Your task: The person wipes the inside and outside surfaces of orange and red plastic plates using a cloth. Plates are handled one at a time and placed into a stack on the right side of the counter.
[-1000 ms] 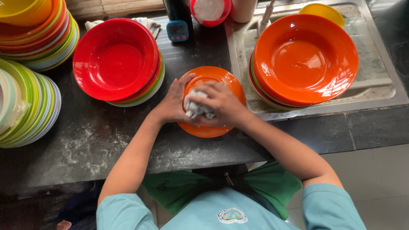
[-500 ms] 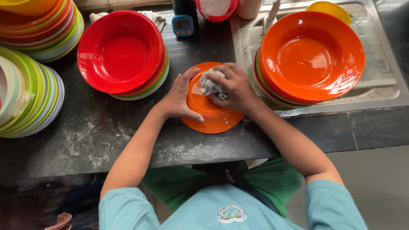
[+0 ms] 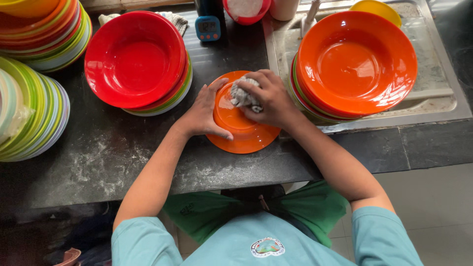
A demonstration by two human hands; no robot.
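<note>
An orange plate (image 3: 249, 133) lies on the dark stone counter (image 3: 98, 162) in front of me. My left hand (image 3: 204, 113) rests flat on the plate's left rim, fingers spread over it. My right hand (image 3: 268, 101) presses a crumpled grey-white cloth (image 3: 242, 96) onto the far part of the plate. A stack of plates topped by a red one (image 3: 135, 61) stands to the left. Another stack topped by an orange plate (image 3: 354, 64) sits in the steel sink (image 3: 438, 83) to the right.
Stacks of green, orange and yellow plates (image 3: 29, 113) crowd the far left. A small blue digital timer (image 3: 207, 27), a red-rimmed bowl (image 3: 246, 9) and a yellow bowl (image 3: 377, 9) stand along the back. The counter's front edge runs just before my body.
My right hand has moved the cloth from the near middle of the plate to its far side. My left hand has stayed on the left rim.
</note>
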